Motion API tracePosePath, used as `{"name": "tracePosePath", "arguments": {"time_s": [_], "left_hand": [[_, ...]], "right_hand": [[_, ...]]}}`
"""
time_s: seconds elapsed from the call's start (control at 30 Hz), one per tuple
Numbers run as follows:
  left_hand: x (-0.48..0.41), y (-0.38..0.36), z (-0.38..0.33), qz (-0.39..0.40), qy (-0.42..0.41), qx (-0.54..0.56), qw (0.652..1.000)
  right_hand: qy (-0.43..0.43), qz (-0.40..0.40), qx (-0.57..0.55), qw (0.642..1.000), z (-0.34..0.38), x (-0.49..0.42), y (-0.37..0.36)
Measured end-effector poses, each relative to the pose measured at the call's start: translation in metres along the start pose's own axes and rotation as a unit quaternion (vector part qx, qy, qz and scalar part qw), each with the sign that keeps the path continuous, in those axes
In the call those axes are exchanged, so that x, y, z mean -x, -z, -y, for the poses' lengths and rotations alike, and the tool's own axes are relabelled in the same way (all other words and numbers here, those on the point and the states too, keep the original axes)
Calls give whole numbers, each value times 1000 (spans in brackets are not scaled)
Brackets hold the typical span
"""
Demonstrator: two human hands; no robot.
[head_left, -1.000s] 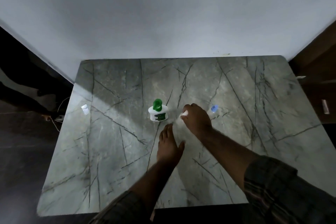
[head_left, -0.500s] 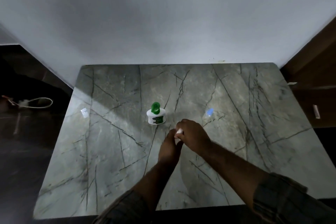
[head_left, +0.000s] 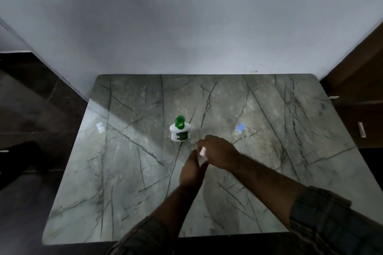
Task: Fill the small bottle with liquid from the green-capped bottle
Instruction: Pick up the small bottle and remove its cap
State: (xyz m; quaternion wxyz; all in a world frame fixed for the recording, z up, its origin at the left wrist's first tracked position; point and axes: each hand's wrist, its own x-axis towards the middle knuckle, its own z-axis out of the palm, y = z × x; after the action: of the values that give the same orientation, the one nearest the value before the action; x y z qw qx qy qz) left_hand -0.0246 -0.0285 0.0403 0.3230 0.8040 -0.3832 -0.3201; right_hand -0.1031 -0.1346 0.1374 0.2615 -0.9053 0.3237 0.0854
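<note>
Right hand point(head_left: 219, 153) fingers curled, pinching white piece point(head_left: 202, 151); left hand point(head_left: 192, 170) raised right beneath, grip unclear.

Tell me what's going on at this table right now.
A person's two hands meet over the marble table. The right hand pinches a small white bottle, with the left hand close under it, its own grip hidden. The green-capped bottle stands upright behind them, flip cap open, untouched. A small blue object lies to the right. Nothing is being poured.

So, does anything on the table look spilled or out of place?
No spill shows. The green-capped bottle stands upright, its cap apparently open. A small blue thing lies alone to its right, too blurred to identify.
</note>
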Motion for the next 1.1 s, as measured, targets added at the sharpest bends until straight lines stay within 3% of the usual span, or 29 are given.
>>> {"name": "tracePosePath", "arguments": {"time_s": [0.1, 0.23, 0.53, 0.73, 0.8, 0.87, 0.9, 0.97, 1.03, 1.1], "left_hand": [[-3, 3, 0, -8, -2, -12, 1000], [-4, 4, -2, -8, -8, -29, 1000], [-2, 6, -2, -2, -28, -37, 999], [-1, 16, 3, -5, -20, -11, 1000], [-1, 20, 5, -13, -16, -7, 1000], [-1, 23, 7, -25, -10, -4, 1000], [-1, 24, 7, -32, -7, -6, 999], [-2, 24, 8, -40, -3, -7, 999], [-3, 24, 8, -39, -5, -1, 999], [-3, 24, 9, -35, -6, 1, 999]], "right_hand": [[20, -8, -65, 998, 3, 0, -2], [-97, -71, 9, 993, 2, 0, -4], [22, -16, -29, 999, 7, -1, 10], [8, -113, -106, 988, -5, 12, 37], [-39, -163, -174, 970, -21, 21, 49], [-136, -197, -327, 914, -41, 29, 50], [-177, -206, -439, 857, -51, 31, 46], [-221, -216, -641, 703, -64, 30, 29], [-256, -236, -753, 559, -72, 23, 9], [-301, -254, -785, 478, -77, 12, -15]]}}
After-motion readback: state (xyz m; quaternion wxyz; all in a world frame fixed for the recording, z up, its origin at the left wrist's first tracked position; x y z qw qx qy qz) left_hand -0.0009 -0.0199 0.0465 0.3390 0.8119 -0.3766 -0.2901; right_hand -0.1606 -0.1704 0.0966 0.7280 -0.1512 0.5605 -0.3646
